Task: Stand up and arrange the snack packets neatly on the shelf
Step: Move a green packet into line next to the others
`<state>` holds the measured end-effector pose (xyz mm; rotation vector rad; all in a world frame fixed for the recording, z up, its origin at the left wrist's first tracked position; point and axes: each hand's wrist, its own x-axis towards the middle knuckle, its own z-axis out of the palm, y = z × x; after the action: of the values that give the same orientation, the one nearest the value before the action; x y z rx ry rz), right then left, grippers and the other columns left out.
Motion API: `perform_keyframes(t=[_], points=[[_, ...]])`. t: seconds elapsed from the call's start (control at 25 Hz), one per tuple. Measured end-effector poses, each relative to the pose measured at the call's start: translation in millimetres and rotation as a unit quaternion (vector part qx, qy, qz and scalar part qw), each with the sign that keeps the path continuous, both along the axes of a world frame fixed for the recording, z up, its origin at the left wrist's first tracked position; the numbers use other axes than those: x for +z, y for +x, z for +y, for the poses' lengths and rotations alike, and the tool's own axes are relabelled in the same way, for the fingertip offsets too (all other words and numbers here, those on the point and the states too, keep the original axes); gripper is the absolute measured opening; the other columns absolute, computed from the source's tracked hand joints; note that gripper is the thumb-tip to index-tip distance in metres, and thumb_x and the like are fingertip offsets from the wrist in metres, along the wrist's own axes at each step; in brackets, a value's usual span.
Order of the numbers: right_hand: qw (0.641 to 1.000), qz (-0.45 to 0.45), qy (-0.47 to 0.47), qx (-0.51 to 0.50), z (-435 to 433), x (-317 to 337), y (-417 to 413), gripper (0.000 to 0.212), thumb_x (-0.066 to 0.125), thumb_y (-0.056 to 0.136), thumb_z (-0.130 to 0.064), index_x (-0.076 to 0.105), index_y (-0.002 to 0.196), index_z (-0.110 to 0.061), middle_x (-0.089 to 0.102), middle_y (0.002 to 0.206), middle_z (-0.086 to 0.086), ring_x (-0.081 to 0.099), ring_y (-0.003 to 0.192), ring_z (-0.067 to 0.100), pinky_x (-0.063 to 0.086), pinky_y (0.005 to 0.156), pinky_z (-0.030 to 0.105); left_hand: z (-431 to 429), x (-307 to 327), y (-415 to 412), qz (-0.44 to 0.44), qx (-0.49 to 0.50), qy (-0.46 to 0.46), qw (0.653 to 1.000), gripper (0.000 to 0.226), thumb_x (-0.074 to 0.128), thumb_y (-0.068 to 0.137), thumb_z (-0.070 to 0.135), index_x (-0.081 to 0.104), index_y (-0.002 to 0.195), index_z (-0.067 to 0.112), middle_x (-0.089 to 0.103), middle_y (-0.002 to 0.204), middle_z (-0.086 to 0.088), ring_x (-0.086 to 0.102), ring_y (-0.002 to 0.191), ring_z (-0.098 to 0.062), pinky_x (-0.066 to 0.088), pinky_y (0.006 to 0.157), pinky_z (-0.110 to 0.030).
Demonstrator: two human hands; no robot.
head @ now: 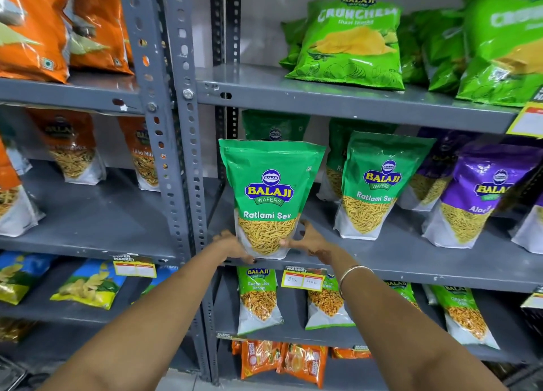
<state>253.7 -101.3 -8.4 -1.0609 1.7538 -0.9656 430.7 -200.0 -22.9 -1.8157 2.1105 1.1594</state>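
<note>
A green Ratlami Sev packet (270,196) stands upright at the front left of the grey middle shelf (411,261). My left hand (232,246) grips its lower left corner. My right hand (308,239) holds the lower right side, thumb on the front and fingers spread. Another green packet (274,124) shows just behind it. A second Ratlami Sev packet (373,185) stands to the right, with one more behind it. Purple Aloo packets (482,196) stand further right.
A perforated grey upright post (179,143) separates this bay from the left bay with orange mix packets (73,149). Green Crunchem bags (349,40) lean on the shelf above. Chana Jor Garam packets (258,299) and a yellow price tag (304,279) sit below.
</note>
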Motion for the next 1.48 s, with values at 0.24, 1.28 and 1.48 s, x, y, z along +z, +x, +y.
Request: perform_keyframes(t=[0.24, 1.28, 1.48], points=[[0.979, 0.143, 0.126, -0.069, 25.7, -4.5, -81.5, 0.035, 0.07, 0.078, -0.034, 0.055, 0.077, -0.003, 0.053, 0.076, 0.007, 0.048, 0.065, 0.015, 0.035, 0.053, 0.02, 36.9, 42.9, -73.5, -0.112, -0.131, 0.182, 0.968, 0.038, 0.049, 0.091, 0.041, 0.049, 0.084, 0.004, 0.062, 0.072, -0.011, 0.061, 0.07, -0.017, 0.053, 0.05, -0.024], [0.99, -0.062, -0.113, -0.052, 108.8, -2.4, -221.9, 0.073, 0.072, 0.067, 0.014, 0.035, 0.128, -0.002, 0.051, 0.114, 0.005, 0.049, 0.108, 0.017, 0.042, 0.095, 0.03, 99.4, -14.8, -227.0, 0.249, 0.056, -0.113, 0.96, 0.053, 0.077, 0.071, 0.018, 0.053, 0.114, 0.001, 0.062, 0.126, -0.017, 0.058, 0.116, -0.032, 0.046, 0.1, -0.047], [0.992, -0.034, -0.108, -0.048, 114.8, 1.6, -215.4, 0.082, 0.075, 0.066, 0.009, 0.031, 0.134, -0.001, 0.05, 0.131, 0.016, 0.048, 0.122, 0.025, 0.039, 0.105, 0.039, 115.4, -7.3, -223.1, 0.271, 0.063, -0.111, 0.954, 0.049, 0.075, 0.073, 0.016, 0.053, 0.115, 0.001, 0.062, 0.127, -0.016, 0.058, 0.116, -0.031, 0.046, 0.101, -0.046]])
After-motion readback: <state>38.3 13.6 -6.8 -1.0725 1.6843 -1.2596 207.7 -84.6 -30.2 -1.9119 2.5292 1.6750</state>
